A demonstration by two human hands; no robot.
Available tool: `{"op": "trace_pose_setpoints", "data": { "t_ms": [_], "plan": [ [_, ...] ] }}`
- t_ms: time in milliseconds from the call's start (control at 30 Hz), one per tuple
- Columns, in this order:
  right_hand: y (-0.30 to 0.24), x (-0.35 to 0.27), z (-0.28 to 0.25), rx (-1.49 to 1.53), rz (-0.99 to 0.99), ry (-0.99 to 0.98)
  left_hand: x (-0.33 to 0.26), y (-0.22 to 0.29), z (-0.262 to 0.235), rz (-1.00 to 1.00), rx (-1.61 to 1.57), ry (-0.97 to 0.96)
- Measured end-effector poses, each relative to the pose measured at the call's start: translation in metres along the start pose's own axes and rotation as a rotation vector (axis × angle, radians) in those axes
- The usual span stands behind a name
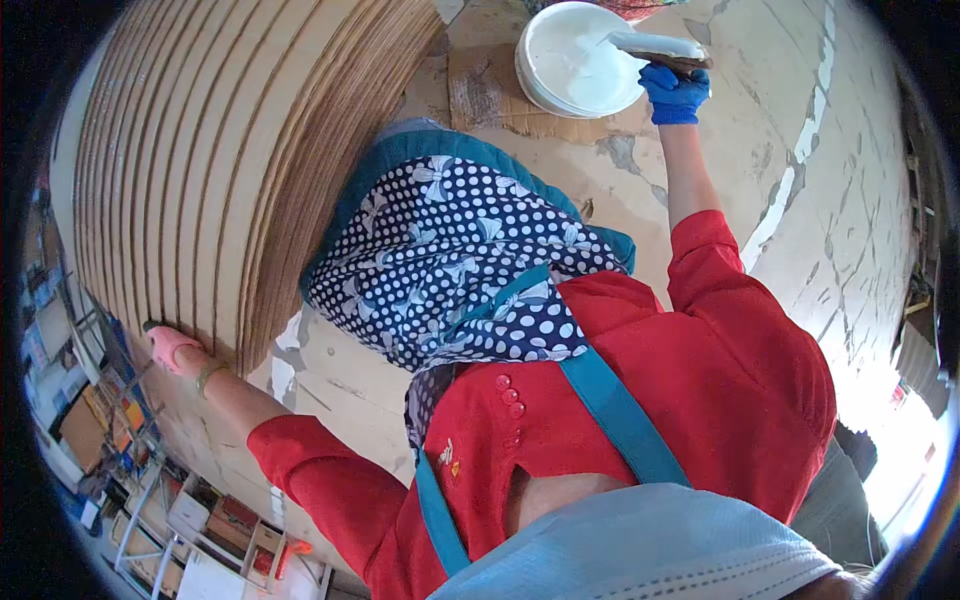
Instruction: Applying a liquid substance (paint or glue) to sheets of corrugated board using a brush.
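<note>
My right hand [677,92], in a blue glove, is closed around a flat, brush-like tool [655,46] with a brown back and a thick white coating. It is at the right rim of a white bucket [530,72], and the tool's white end reaches over the opening. Thick white paste [570,50] lies inside the bucket. To the left, my left hand [174,350], in a pink glove with a dark fingertip, grips the near edge of a thin wooden board [196,250]. That board belongs to a stack of many, fanned so their edges step sideways.
Brown cardboard [480,95] lies under the bucket. A polka-dot apron [440,250] covers my lap beside the stack. The pale floor [840,200] has white streaks and stains. Shelves and metal frames [170,520] with assorted items stand at the lower left.
</note>
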State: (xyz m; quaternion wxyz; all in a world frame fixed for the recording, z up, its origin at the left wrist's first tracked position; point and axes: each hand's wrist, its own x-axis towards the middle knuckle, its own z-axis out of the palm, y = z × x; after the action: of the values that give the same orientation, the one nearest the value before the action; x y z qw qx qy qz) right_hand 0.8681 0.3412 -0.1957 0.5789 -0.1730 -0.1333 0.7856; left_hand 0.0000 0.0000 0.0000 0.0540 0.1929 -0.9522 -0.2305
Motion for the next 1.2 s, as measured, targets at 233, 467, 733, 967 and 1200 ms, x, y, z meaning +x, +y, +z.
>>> {"op": "trace_pose_setpoints", "data": {
  "t_ms": [233, 467, 733, 967, 1200],
  "plan": [
    [-0.008, -0.003, -0.003, 0.060, -0.048, -0.209, -0.170, 0.013, -0.051, 0.180, -0.063, -0.005],
    [0.019, -0.002, 0.053, -0.552, -0.143, -0.007, -0.087, 0.000, -0.029, 0.176, 0.020, 0.102],
    [0.058, -0.017, 0.053, -2.027, -0.558, -0.616, -0.089, 0.002, -0.024, 0.136, 0.007, 0.065],
    [0.047, -0.020, 0.037, -2.299, -0.636, -0.827, -0.101, 0.002, -0.035, 0.159, 0.010, 0.061],
    [0.031, -0.026, 0.056, -2.194, -0.627, -0.647, -0.109, 0.001, -0.028, 0.140, -0.046, 0.002]
  ]
}}
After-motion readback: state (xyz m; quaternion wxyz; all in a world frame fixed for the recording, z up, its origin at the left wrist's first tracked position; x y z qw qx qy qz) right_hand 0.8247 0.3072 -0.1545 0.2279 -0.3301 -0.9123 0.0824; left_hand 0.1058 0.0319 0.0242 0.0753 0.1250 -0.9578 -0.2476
